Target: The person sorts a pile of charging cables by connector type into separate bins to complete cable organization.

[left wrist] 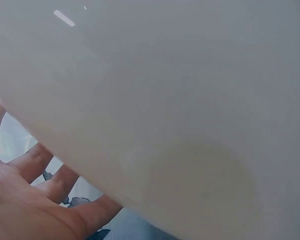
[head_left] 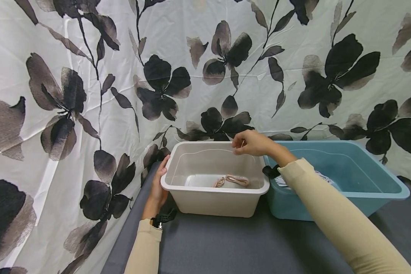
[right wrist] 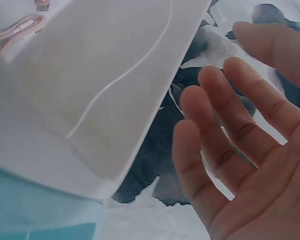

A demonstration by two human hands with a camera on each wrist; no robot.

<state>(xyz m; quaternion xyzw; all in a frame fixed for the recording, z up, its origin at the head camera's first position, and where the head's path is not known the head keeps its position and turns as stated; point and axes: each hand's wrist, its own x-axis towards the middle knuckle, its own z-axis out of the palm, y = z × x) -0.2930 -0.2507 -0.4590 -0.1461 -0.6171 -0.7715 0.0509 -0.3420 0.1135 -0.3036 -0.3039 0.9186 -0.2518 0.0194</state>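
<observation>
My left hand (head_left: 158, 185) lies along the left side of a beige plastic bin (head_left: 215, 202), near its rim. In the left wrist view its fingers (left wrist: 60, 184) are spread and reach past the edge of the bin. Over the back right part of the same bin hovers my right hand (head_left: 252, 143). The right wrist view shows its fingers (right wrist: 240, 127) loosely bent and apart, with nothing between them. A coiled pink USB cable (head_left: 239, 180) lies on the floor of the beige bin; its metal plug (right wrist: 43, 7) shows in the right wrist view.
A blue bin (head_left: 363, 167) stands right beside the beige one, with white cables (head_left: 281, 182) inside, partly hidden by my right forearm. Both bins stand on a dark grey surface (head_left: 226, 247). A white floral cloth (head_left: 198, 91) hangs close behind and to the left.
</observation>
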